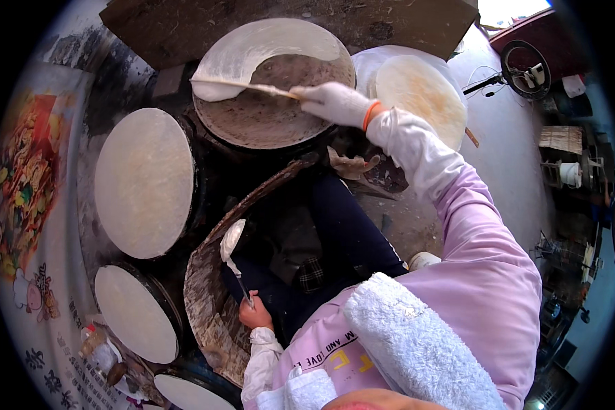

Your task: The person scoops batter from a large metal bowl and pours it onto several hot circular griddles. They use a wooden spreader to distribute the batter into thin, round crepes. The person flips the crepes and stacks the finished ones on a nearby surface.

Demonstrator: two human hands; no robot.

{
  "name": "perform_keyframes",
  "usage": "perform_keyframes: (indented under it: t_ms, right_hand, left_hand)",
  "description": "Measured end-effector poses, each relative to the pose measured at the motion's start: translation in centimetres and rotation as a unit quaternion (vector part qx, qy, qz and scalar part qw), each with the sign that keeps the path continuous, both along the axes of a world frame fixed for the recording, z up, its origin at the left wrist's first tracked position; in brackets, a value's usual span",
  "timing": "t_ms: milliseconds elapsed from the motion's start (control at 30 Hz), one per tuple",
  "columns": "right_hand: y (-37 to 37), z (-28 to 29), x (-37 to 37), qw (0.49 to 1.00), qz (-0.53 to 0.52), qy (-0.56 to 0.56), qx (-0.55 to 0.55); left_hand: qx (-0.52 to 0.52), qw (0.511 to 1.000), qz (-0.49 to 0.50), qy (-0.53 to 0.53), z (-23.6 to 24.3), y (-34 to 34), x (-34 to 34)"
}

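White glove [345, 102] with an orange cuff [371, 115] on it, your right hand [335, 104] is closed around one end of a thin wooden stick [263, 88], which reaches left across the far griddle [273, 123] to its left rim. Pale wet batter [253, 51] lies there in a curved band over the far and left parts of that griddle, with a thicker patch beside the stick's left end, while the near and right parts show bare brown surface. Your bare left hand [255, 313] is shut around the handle of a ladle [237, 272], held near your dark trousers [352, 219], and batter coats the ladle's bowl. Just left of it, a curved, crusted board [201, 290] bends around your legs. Along the left side stand three more round griddles, each covered with a pale sheet: a large sheet [143, 183] farthest away, a smaller sheet [135, 314] nearer you, and a partly seen sheet [193, 393] at the near edge. To the right of the far griddle, a round, lightly browned flatbread [420, 96] lies on clear plastic [367, 61], partly behind your right sleeve [420, 152]. A fluffy white towel [417, 335] hangs over your lilac top [488, 273], and a printed banner [31, 184] covers the far left side.
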State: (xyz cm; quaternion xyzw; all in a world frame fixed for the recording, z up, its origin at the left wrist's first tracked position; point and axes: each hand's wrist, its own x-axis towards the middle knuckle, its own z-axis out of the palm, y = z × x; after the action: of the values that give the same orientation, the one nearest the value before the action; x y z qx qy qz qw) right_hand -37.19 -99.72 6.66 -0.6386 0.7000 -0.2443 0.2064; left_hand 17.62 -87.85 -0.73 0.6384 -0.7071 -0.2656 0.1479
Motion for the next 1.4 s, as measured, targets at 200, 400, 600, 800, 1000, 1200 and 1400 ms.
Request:
perform_keyframes:
  t_ms: [200,400,600,800,1000,1200,1400]
  right_hand:
    - [-8.6,-1.1,-4.7,0.993,-0.072,0.092,-0.010]
    - [-0.9,0.0,1.0,0.998,0.060,-0.017,0.023]
    - [6.9,-1.0,0.7,0.972,-0.179,-0.137,-0.070]
    - [8.5,0.5,4.0,0.939,-0.098,-0.309,0.114]
    - [8.5,3.0,10.9,0.815,-0.201,-0.526,0.136]
    - [-0.1,0.9,22.7,0.679,-0.225,-0.696,0.061]
    - [5.8,-1.9,28.4,0.667,-0.404,-0.626,0.027]
  left_hand:
    - [-0.001,1.000,0.005,0.007,0.1,0.2,-0.5]
    - [-0.002,1.000,0.023,-0.002,-0.3,1.0,0.1]
    - [-0.005,1.000,-0.010,0.009,0.0,0.4,-0.3]
    - [-0.013,0.999,-0.008,0.035,-0.6,0.9,0.7]
    - [-0.032,0.998,-0.012,0.054,-0.8,0.7,1.1]
    - [-0.014,0.996,0.001,0.090,-0.7,0.5,2.2]
    - [-0.014,0.991,0.012,0.129,-1.4,0.2,3.5]
